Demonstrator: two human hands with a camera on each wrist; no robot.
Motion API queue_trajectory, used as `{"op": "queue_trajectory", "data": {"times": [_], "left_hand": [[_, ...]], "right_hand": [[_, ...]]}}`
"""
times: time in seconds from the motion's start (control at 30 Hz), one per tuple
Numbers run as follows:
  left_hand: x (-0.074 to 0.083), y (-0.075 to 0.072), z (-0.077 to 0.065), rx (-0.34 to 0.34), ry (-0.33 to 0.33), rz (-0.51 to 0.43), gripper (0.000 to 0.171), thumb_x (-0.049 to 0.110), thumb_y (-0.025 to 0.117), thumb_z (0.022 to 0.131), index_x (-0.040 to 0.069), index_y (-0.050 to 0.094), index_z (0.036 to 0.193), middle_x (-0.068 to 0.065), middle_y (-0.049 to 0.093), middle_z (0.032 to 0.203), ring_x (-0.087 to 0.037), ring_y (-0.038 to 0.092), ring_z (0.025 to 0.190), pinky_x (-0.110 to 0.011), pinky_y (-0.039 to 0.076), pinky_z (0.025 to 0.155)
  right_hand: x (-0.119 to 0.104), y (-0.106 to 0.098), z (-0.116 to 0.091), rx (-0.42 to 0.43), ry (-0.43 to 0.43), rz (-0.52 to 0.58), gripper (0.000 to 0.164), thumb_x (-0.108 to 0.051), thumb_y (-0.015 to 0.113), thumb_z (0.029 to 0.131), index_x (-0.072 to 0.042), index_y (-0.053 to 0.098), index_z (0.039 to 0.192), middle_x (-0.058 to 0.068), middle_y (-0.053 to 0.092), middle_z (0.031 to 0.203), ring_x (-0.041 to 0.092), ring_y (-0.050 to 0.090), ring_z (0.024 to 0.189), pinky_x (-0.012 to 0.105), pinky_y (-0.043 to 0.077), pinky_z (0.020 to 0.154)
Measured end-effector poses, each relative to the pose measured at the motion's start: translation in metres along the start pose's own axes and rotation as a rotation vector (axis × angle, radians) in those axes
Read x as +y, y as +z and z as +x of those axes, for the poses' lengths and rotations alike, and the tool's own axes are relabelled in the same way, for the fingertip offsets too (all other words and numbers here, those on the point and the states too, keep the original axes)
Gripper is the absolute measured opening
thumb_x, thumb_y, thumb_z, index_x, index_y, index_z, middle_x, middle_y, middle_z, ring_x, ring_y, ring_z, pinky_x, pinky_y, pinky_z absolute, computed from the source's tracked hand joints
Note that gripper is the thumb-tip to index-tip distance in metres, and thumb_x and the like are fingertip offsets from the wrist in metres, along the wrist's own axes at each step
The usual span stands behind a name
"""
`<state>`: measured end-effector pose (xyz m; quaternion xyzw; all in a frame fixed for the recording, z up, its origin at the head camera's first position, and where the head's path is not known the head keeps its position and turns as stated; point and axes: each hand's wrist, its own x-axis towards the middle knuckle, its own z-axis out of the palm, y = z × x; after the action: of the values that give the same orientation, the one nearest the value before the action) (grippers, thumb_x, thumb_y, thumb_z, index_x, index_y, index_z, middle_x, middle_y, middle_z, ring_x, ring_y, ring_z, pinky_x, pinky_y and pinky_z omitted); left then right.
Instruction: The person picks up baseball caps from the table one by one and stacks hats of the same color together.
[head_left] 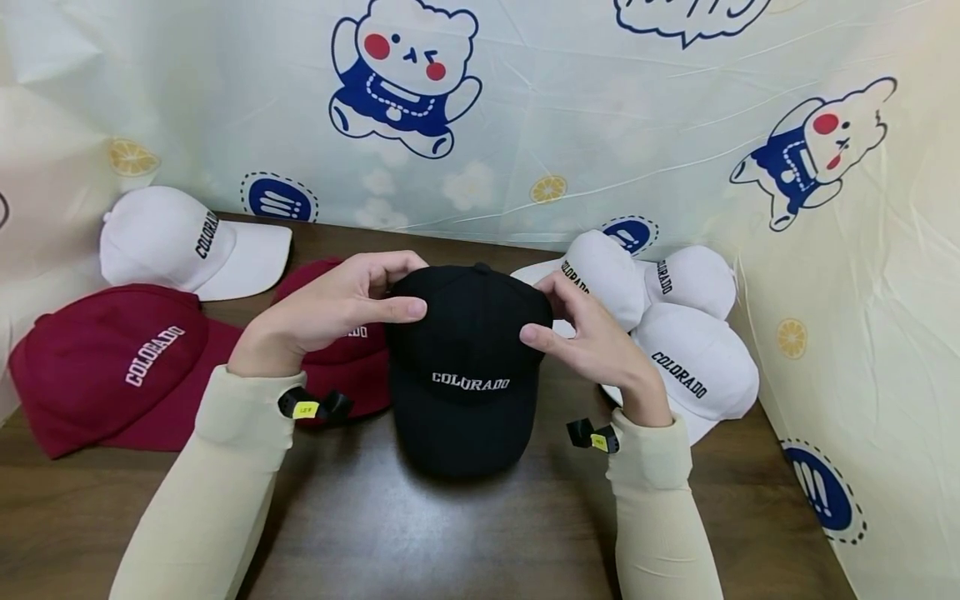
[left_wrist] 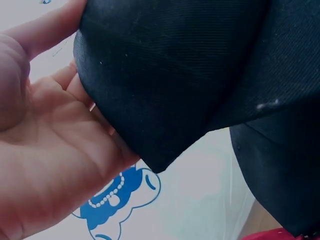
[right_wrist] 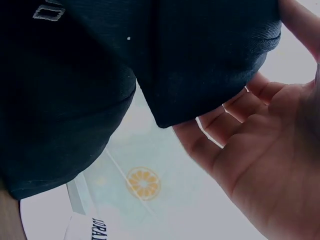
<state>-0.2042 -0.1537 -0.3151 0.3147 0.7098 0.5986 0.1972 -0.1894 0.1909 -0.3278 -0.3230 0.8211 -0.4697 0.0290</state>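
A black baseball cap with white COLORADO lettering is held between both hands, its brim towards me. My left hand grips its left edge, thumb in front and fingers behind. My right hand grips the opposite edge the same way. From the left wrist, the held cap's lower corner hangs beside the palm. Below it shows another black cap, also seen in the right wrist view with a white letter on it; the held cap hides it in the head view.
Two dark red caps stand on the left, one in front and one partly behind my left hand. A white cap sits behind them. Several white caps cluster at right on the brown table. A printed sheet covers the walls.
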Motion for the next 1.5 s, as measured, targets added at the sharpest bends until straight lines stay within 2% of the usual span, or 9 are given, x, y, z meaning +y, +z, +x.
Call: {"op": "queue_trajectory", "data": {"times": [0.2, 0.4, 0.53, 0.77, 1.03, 1.27, 1.5], "left_hand": [[-0.005, 0.003, 0.006, 0.036, -0.056, -0.017, 0.030, 0.015, 0.064, 0.105, 0.003, 0.057, 0.131, -0.017, 0.065, 0.119, -0.032, 0.066, 0.112, -0.038, 0.058, 0.095], [-0.012, 0.008, 0.014, 0.063, -0.114, -0.022, 0.035, 0.015, 0.061, 0.105, 0.004, 0.054, 0.137, -0.018, 0.061, 0.127, -0.034, 0.061, 0.119, -0.041, 0.055, 0.098], [-0.019, 0.010, 0.019, 0.070, -0.140, -0.023, 0.036, 0.018, 0.060, 0.105, 0.005, 0.053, 0.139, -0.016, 0.059, 0.130, -0.033, 0.058, 0.122, -0.044, 0.052, 0.101], [-0.030, 0.011, 0.025, 0.070, -0.181, -0.016, 0.038, 0.021, 0.059, 0.107, 0.006, 0.052, 0.141, -0.015, 0.055, 0.133, -0.031, 0.053, 0.126, -0.046, 0.048, 0.106], [-0.039, 0.011, 0.030, 0.080, -0.222, -0.002, 0.039, 0.022, 0.058, 0.109, 0.005, 0.053, 0.144, -0.016, 0.055, 0.132, -0.030, 0.054, 0.125, -0.046, 0.046, 0.107], [-0.046, 0.011, 0.034, 0.097, -0.262, 0.036, 0.043, 0.026, 0.058, 0.110, 0.009, 0.051, 0.149, -0.016, 0.051, 0.136, -0.032, 0.048, 0.130, -0.050, 0.042, 0.111], [-0.051, 0.012, 0.036, 0.105, -0.292, 0.097, 0.048, 0.028, 0.058, 0.110, 0.013, 0.048, 0.154, -0.015, 0.047, 0.147, -0.034, 0.043, 0.137, -0.056, 0.038, 0.116]], "right_hand": [[0.002, -0.001, -0.001, -0.035, 0.081, -0.025, 0.035, -0.034, 0.072, 0.103, -0.008, 0.053, 0.117, 0.007, 0.067, 0.101, 0.021, 0.065, 0.093, 0.029, 0.051, 0.087], [0.006, -0.002, 0.000, -0.079, 0.167, -0.030, 0.027, -0.024, 0.069, 0.104, -0.008, 0.051, 0.117, 0.007, 0.067, 0.102, 0.021, 0.063, 0.098, 0.037, 0.051, 0.090], [0.012, -0.003, 0.000, -0.089, 0.190, -0.053, 0.028, -0.028, 0.068, 0.105, -0.009, 0.052, 0.117, 0.006, 0.064, 0.099, 0.022, 0.059, 0.094, 0.036, 0.047, 0.084], [0.020, -0.002, 0.000, -0.115, 0.238, -0.041, 0.028, -0.030, 0.067, 0.106, -0.008, 0.053, 0.117, 0.006, 0.063, 0.099, 0.022, 0.057, 0.096, 0.037, 0.045, 0.086], [0.025, -0.001, 0.001, -0.127, 0.323, -0.101, 0.030, -0.034, 0.064, 0.107, -0.008, 0.051, 0.115, 0.003, 0.044, 0.085, 0.023, 0.046, 0.079, 0.032, 0.037, 0.073], [0.029, 0.001, 0.001, -0.137, 0.356, -0.111, 0.033, -0.036, 0.064, 0.107, -0.007, 0.051, 0.115, 0.003, 0.044, 0.085, 0.021, 0.044, 0.076, 0.032, 0.038, 0.073], [0.034, 0.003, 0.002, -0.165, 0.427, -0.121, 0.039, -0.043, 0.064, 0.106, -0.008, 0.051, 0.119, 0.004, 0.046, 0.087, 0.021, 0.047, 0.079, 0.035, 0.040, 0.076]]}}
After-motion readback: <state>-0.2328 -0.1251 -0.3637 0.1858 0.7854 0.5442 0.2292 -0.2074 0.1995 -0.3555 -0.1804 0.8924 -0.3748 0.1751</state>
